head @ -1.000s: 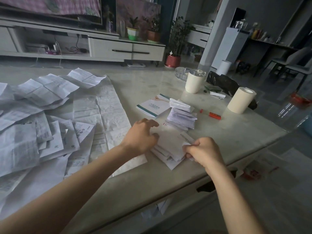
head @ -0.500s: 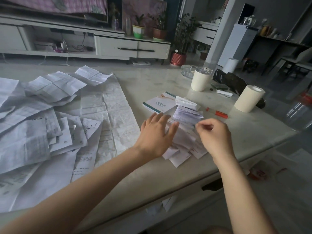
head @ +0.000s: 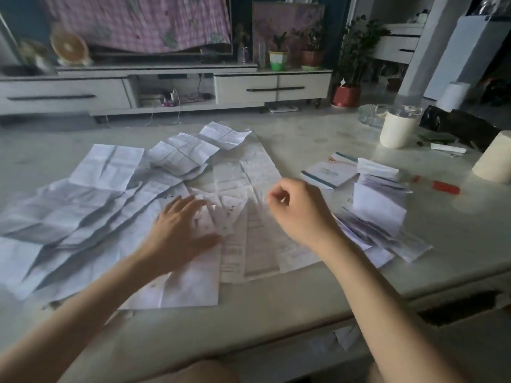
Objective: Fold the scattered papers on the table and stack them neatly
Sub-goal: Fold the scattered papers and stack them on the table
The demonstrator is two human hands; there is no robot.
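Several creased, unfolded papers (head: 110,205) lie scattered over the left and middle of the pale table (head: 304,294). My left hand (head: 179,230) lies flat with spread fingers on the papers near the middle. My right hand (head: 301,214) hovers above the papers just to its right, fingers loosely curled, holding nothing. A loose pile of folded papers (head: 378,217) sits to the right of my right hand, some slips splayed out toward the table's front edge.
A white booklet with a teal stripe (head: 329,172) lies behind the pile. A red pen (head: 442,186), a cream cup (head: 396,129), a glass dish (head: 370,114) and a cream roll (head: 495,158) stand at the right. A TV cabinet (head: 166,87) is beyond the table.
Both hands have left the folded pile and moved left over the scattered papers. The left hand now lies flat on them. My view has turned left.
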